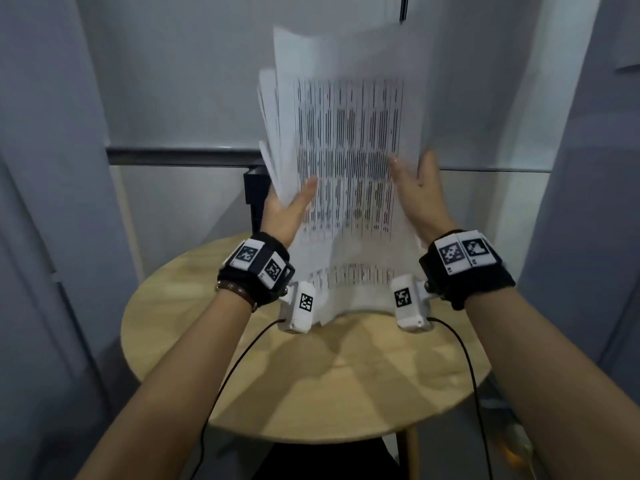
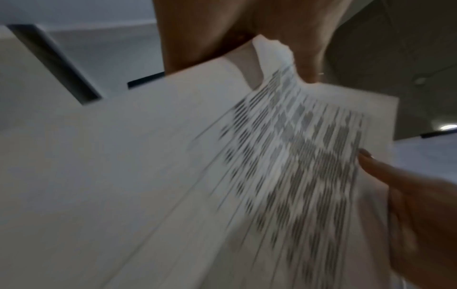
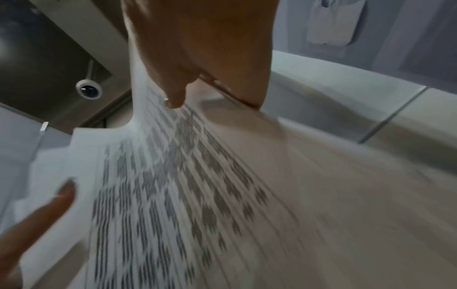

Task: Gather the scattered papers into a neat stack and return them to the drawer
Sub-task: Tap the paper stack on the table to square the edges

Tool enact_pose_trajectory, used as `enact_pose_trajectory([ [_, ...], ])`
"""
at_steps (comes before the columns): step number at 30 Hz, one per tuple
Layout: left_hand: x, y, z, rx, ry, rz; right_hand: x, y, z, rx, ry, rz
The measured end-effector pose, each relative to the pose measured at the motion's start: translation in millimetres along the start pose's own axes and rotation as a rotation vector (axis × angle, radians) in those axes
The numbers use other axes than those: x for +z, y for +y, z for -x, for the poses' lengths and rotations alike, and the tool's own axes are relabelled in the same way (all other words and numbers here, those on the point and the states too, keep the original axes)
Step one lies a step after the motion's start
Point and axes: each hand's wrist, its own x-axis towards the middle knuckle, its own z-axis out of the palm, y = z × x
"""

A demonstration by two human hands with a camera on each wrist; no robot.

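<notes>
A round table [image 1: 346, 393] of pale wood filled the lower middle of the head view. Behind it stood grey-white wall panels [image 1: 173, 81] crossed by a dark horizontal rail [image 1: 180, 154]. A black box [image 1: 255, 188] sat at centre, partly hidden. Light was dim and cool.

Both forearms raised over the tabletop [image 1: 311, 393], wrists just above its far edge. Left hand [image 1: 282, 213] grips the papers [image 1: 346, 150] at their left edge, thumb on front. Right hand [image 1: 420, 195] clasps their right edge, thumb across the front.
</notes>
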Motion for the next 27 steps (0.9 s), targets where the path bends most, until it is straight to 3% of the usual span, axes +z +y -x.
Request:
enact_pose_trajectory([
  [8, -3.2, -0.8, -10.4, -0.144, -0.051, 0.034, -18.7, 40.3, -10.0, 0.224, -0.023, -0.2],
  [12, -0.8, -13.4, -9.4, -0.261, -0.035, 0.06, -21.5, 52.8, 2.3, 0.387, -0.227, -0.227],
  [15, 7.2, -5.0, -2.6, -0.245, -0.014, -0.007, -12.2, 56.0, 9.7, 0.325, -0.313, -0.053],
  [21, 21.0, 15.3, -12.7, -0.082, -0.019, -0.095, 1.4, 23.7, -4.4, 0.227, -0.128, -0.106],
  [25, 13.1, 26.4, -21.4, -0.088, 0.079, -0.026, 4.8, 15.4, -19.4, 0.204, -0.111, -0.081],
  [27, 6.5, 25.6, -22.7, -0.028, 0.092, 0.055, 3.5, 15.9, -18.0, 0.197, -0.122, -0.082],
])
